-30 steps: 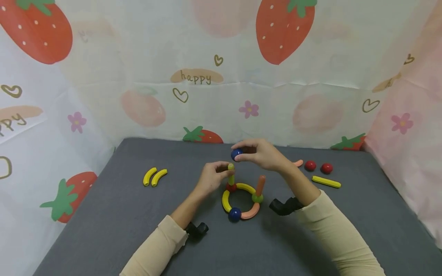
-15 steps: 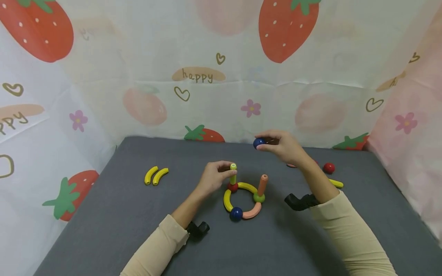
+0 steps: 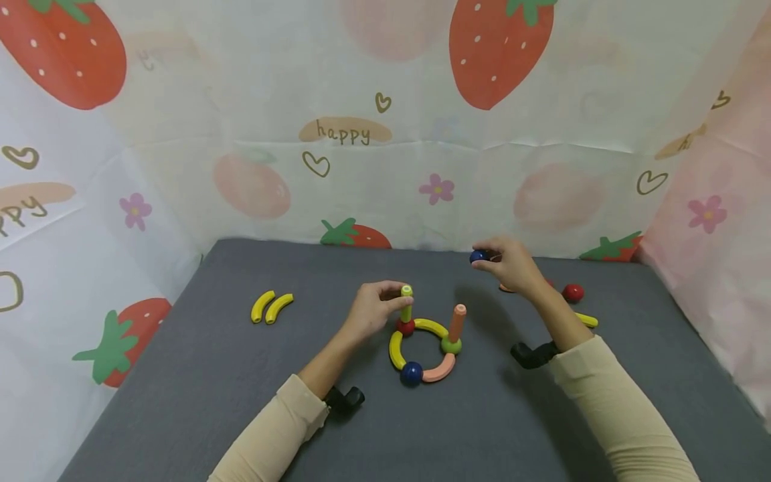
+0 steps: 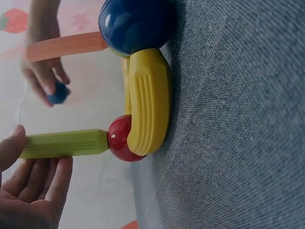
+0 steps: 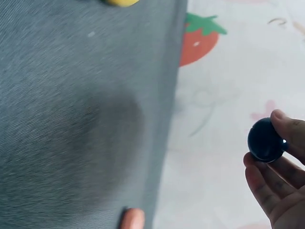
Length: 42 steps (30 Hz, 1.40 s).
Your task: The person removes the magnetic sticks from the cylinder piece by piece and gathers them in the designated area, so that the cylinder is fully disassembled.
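Observation:
My left hand [image 3: 372,311] pinches the upper part of an upright yellow-green rod [image 4: 66,144], whose lower end meets a red ball [image 4: 123,138]. That ball belongs to a ring on the table, with yellow curved pieces [image 3: 396,351], a large blue ball [image 3: 411,373], a salmon curved piece [image 3: 439,369] and a green ball [image 3: 451,345]. A salmon rod [image 3: 458,323] stands on the green ball. Above the table's far part, right of the ring, my right hand [image 3: 508,266] holds a small blue ball [image 5: 265,140] between thumb and fingers.
Two yellow curved pieces [image 3: 272,308] lie at the left. On the right are a red ball [image 3: 573,292], a yellow stick [image 3: 587,320] and a salmon piece [image 3: 506,288], partly behind my right arm. A patterned sheet [image 3: 361,187] rises behind the grey table [image 3: 271,268].
My right hand has carried the small blue ball rightward, away from the top of the yellow-green rod, then slightly lower. My left hand stays on the rod.

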Each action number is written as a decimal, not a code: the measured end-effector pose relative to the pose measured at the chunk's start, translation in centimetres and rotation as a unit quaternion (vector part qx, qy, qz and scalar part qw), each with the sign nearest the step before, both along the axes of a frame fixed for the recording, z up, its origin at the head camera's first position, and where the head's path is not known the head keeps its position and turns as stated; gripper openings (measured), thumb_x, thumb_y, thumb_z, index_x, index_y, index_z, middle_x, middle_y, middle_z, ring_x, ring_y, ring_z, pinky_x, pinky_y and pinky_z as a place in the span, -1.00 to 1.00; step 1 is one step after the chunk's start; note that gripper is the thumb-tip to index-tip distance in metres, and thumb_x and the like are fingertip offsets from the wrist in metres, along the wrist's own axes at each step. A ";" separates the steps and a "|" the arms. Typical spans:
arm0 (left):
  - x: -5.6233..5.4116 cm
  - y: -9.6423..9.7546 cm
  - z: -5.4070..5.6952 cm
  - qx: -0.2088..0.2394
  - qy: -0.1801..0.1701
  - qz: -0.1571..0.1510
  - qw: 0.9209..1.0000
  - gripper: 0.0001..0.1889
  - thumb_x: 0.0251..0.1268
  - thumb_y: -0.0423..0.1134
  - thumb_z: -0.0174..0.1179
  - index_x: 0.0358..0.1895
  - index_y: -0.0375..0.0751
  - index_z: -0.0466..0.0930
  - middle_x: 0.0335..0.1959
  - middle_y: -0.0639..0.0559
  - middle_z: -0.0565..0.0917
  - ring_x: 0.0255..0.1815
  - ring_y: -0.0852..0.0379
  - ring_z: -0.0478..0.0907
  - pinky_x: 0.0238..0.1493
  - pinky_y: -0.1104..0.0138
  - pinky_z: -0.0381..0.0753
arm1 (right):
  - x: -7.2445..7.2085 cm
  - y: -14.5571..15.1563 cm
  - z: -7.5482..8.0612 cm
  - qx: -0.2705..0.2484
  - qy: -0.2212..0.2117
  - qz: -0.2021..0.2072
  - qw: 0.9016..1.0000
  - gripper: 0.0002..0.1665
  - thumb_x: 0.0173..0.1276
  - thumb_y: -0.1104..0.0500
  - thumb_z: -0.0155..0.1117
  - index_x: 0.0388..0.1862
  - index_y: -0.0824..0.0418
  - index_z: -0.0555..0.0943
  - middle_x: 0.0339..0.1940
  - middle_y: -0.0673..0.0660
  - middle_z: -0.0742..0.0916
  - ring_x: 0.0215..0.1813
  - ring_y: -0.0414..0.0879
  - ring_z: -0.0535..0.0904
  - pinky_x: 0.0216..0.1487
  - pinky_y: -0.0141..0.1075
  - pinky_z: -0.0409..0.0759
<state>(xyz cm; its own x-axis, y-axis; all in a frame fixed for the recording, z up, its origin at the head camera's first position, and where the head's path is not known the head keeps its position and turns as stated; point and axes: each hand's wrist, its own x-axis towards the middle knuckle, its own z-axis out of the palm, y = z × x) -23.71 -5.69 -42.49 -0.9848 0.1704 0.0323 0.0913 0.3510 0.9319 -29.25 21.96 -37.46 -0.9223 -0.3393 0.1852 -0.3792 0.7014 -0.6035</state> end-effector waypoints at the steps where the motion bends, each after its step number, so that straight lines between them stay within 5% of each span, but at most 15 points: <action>1: 0.0 0.0 0.0 -0.001 0.000 0.000 1.000 -0.69 0.25 -0.18 0.32 0.03 -0.21 0.68 -0.07 -0.09 0.74 -0.02 -0.01 0.66 0.07 0.15 0.63 | -0.1 0.1 -0.4 0.004 -0.004 -0.005 1.000 -0.53 0.38 0.23 0.27 0.22 0.40 0.54 0.09 0.40 0.60 0.04 0.25 0.62 0.04 0.06 0.62; 19: 0.0 0.0 -0.1 -0.005 0.006 -0.002 1.000 -0.69 0.26 -0.16 0.31 0.03 -0.20 0.68 -0.07 -0.08 0.74 -0.03 0.01 0.66 0.08 0.15 0.62 | -1.9 0.6 -5.5 0.054 -0.048 -0.045 0.996 -0.53 0.31 0.22 0.34 0.17 0.38 0.58 0.11 0.40 0.64 0.07 0.25 0.62 0.00 0.02 0.62; 32: 0.0 0.1 0.2 -0.012 -0.007 0.003 1.000 -0.69 0.27 -0.16 0.31 0.03 -0.17 0.68 -0.06 -0.06 0.74 -0.02 0.02 0.66 0.09 0.15 0.62 | -3.1 -0.3 -6.3 0.083 -0.073 -0.052 0.992 -0.50 0.27 0.25 0.37 0.18 0.39 0.57 0.14 0.41 0.63 0.15 0.27 0.57 0.13 0.07 0.55; 42: 0.0 0.1 0.4 -0.006 -0.012 -0.009 1.000 -0.68 0.29 -0.16 0.29 0.06 -0.18 0.66 -0.04 -0.08 0.73 0.00 -0.01 0.64 0.12 0.13 0.61 | -3.4 -0.1 -6.1 0.092 -0.074 -0.068 0.991 -0.44 0.23 0.27 0.39 0.23 0.34 0.54 0.07 0.40 0.62 0.08 0.25 0.57 0.03 0.06 0.55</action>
<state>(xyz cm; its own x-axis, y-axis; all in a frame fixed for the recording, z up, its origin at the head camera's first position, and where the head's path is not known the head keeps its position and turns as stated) -23.67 -5.55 -42.05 -0.9822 0.1880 0.0058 0.0744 0.3602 0.9299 -32.62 21.84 -43.57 -0.9741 -0.2261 -0.0087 -0.1913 0.8436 -0.5018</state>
